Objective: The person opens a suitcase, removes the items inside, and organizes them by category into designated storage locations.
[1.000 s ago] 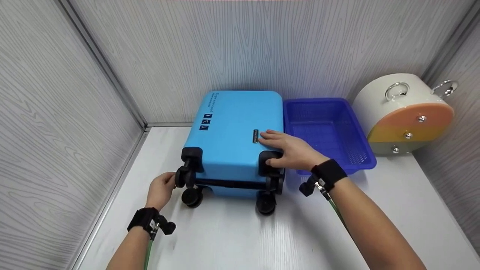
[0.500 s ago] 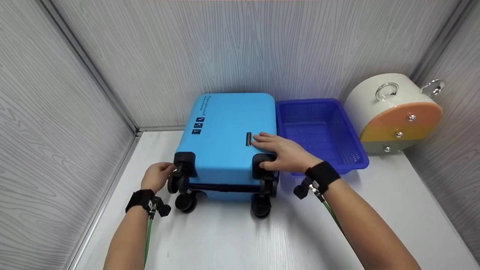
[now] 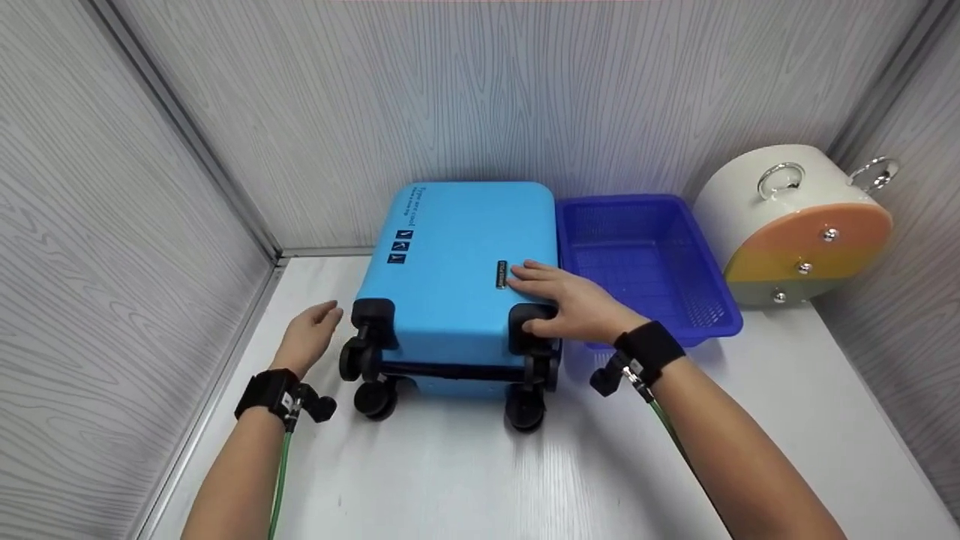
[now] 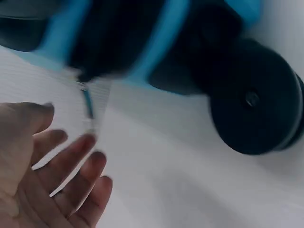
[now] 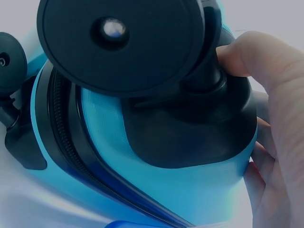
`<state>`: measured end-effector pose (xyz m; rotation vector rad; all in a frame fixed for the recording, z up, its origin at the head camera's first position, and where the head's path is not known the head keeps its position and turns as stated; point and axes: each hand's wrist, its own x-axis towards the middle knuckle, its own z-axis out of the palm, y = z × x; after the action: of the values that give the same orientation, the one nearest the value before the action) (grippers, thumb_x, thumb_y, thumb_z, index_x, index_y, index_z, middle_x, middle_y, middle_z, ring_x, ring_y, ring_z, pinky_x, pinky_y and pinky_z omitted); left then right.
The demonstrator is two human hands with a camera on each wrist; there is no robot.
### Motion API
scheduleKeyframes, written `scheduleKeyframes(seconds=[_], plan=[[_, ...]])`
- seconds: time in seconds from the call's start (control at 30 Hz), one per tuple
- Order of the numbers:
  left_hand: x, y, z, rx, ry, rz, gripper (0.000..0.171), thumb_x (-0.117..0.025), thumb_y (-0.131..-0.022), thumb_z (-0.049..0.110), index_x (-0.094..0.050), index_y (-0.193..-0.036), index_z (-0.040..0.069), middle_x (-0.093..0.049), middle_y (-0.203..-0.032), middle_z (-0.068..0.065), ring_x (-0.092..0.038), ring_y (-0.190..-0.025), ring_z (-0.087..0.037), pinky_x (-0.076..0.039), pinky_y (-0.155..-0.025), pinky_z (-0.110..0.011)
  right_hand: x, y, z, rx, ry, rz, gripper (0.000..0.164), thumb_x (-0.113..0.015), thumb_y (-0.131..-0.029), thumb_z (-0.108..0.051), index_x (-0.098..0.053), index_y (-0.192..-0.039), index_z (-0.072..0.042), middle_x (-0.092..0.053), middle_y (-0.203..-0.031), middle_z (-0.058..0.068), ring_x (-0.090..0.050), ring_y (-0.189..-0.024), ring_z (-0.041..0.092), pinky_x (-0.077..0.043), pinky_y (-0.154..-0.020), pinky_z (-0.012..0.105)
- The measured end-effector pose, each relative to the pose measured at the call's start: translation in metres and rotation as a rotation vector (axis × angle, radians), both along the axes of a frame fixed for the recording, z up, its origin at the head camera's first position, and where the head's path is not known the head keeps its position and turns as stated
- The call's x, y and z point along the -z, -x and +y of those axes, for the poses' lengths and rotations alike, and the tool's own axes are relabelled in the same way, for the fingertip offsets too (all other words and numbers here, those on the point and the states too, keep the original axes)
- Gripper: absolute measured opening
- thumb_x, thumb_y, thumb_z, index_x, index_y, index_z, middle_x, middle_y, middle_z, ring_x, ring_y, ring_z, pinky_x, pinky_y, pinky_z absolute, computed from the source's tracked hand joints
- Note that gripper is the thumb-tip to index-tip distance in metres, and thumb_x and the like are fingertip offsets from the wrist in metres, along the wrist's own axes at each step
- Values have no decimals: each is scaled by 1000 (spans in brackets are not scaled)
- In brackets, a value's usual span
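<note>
A light blue suitcase (image 3: pixel 465 247) lies on its side, its black wheels (image 3: pixel 525 409) facing me. My right hand (image 3: pixel 577 304) rests on its near right corner, fingers spread over the shell and thumb on a wheel housing (image 5: pixel 190 128). In the right wrist view a black zipper (image 5: pixel 61 118) runs along the edge. My left hand (image 3: pixel 309 334) is just left of the suitcase, apart from its wheels, with loosely bent fingers. A small zipper pull (image 4: pixel 88 102), blurred in the left wrist view, hangs by those fingertips.
A blue plastic basket (image 3: pixel 724 292) stands against the suitcase's right side. Farther right is a rounded cream box (image 3: pixel 739 187) with an orange, yellow and green front and metal ring handles. Wood-patterned panels (image 3: pixel 480 90) close in the white table (image 3: pixel 450 480).
My left hand has drawn back to the left from the suitcase's near left wheels, and its fingers have loosened. The right hand stays on the corner.
</note>
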<state>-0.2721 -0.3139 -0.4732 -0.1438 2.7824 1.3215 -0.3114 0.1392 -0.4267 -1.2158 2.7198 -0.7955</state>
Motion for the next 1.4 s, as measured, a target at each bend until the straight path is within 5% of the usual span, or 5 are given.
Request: scheduleKeyframes(seconds=[0.17, 0.37, 0.9, 1.13, 1.4], plan=[[-41, -7, 29, 45, 114, 193, 71, -44, -108, 47, -25, -162, 5, -26, -165, -21, -22, -152, -39, -22, -120, -56, 3, -1, 4, 23, 41, -45, 70, -66, -98, -40, -38, -159, -24, -26, -167, -9, -14, -155, 12, -22, -122, 49], [-72, -19, 91, 308, 455, 317, 95, -54, -98, 65, -20, -163, 4, -16, -168, -17, -7, -156, -35, -6, -124, -53, 4, -2, 7, 43, 71, -66, 70, -66, -98, -42, -38, -159, -23, -26, -167, -9, -13, -155, 12, -20, -122, 51], [-49, -16, 119, 377, 678, 211, 115, -52, -86, 84, -13, -165, 9, -9, -170, -16, -3, -156, -34, -1, -124, -51, 27, -22, 1, 191, 332, -143, 62, -48, -110, -40, -29, -162, -13, -17, -170, 1, -8, -156, 19, -13, -124, 50], [-50, -18, 117, 368, 701, 212, 115, -50, -87, 84, -14, -164, 8, -10, -170, -16, -4, -156, -34, -2, -124, -50, 37, -45, -5, 505, 498, -459, 98, -57, -98, -63, -13, -164, -7, -13, -170, 12, -11, -155, 26, -14, -124, 46], [-49, -17, 115, 365, 693, 232, 113, -49, -87, 84, -16, -164, 7, -12, -169, -17, -6, -156, -34, -2, -125, -50, 38, -49, -11, 583, 654, -694, 92, -58, -97, -63, -20, -165, -13, -18, -169, 9, -10, -155, 26, -13, -124, 49]])
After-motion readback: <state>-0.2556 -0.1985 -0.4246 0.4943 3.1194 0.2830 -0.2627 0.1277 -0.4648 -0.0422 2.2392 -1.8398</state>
